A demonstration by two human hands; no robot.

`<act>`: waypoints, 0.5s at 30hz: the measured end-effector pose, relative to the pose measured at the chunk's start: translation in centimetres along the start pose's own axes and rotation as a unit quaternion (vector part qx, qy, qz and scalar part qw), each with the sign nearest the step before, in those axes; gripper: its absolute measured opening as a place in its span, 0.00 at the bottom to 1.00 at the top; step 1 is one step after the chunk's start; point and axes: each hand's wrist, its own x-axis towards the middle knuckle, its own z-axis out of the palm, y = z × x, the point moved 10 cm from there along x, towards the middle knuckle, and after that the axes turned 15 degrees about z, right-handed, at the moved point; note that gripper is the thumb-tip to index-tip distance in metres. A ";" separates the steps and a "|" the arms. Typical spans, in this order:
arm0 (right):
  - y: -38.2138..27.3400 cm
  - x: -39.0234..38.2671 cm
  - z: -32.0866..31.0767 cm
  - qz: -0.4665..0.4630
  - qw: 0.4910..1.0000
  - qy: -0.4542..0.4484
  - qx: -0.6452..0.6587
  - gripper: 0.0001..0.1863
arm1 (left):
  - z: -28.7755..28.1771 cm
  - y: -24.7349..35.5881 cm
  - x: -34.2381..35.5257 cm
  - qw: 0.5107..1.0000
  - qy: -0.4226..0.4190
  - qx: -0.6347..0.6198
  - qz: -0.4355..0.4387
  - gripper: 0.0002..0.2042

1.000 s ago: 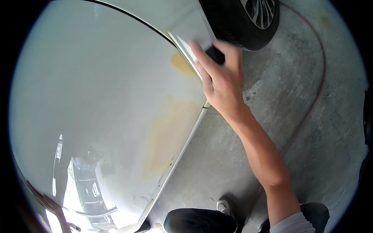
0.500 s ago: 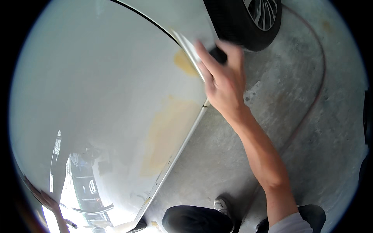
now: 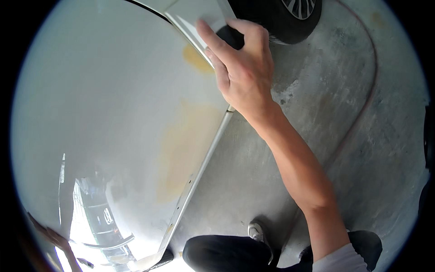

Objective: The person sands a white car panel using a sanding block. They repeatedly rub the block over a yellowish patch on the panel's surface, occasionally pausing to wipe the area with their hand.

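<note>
My right hand (image 3: pixel 240 68) reaches onto the white car panel (image 3: pixel 99 90) at its edge trim beside the wheel, fingers spread and bent around a dark, rounded pad (image 3: pixel 230 35) that is partly hidden and blurred. Pale yellow patches (image 3: pixel 181 149) mark the panel, with a smaller, stronger one just left of my fingers. At the lower left rim my left hand (image 3: pixel 59 240) lies flat on the glossy bodywork, fingers stretched out, partly lost in glare and reflections.
A black tyre with a spoked wheel (image 3: pixel 285 27) is at the top. A reddish hose (image 3: pixel 372 90) curves over the grey concrete floor (image 3: pixel 344 190) on the right. My dark-trousered legs and a shoe (image 3: pixel 256 231) are at the bottom, beside the sill.
My right hand and the dark pad appear higher and further left, as do the panel edge and tyre, since the view has shifted. My left hand stays near the lower left rim.
</note>
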 end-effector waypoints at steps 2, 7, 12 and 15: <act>3.2 -3.3 -0.2 0.055 0.998 -0.020 0.006 0.29 | -0.2 1.5 1.5 1.000 0.003 0.010 0.017 0.35; 10.5 -12.6 -5.5 0.172 0.971 -0.138 -0.089 0.24 | -4.8 9.2 11.6 0.983 0.025 -0.056 0.173 0.31; 13.0 -13.7 -9.5 0.356 0.934 -0.032 -0.018 0.22 | -1.3 31.9 29.2 0.952 0.029 -0.220 0.210 0.36; 13.3 -11.5 -10.8 0.419 0.905 0.022 0.073 0.23 | -4.2 38.6 39.3 0.945 0.051 -0.244 0.210 0.42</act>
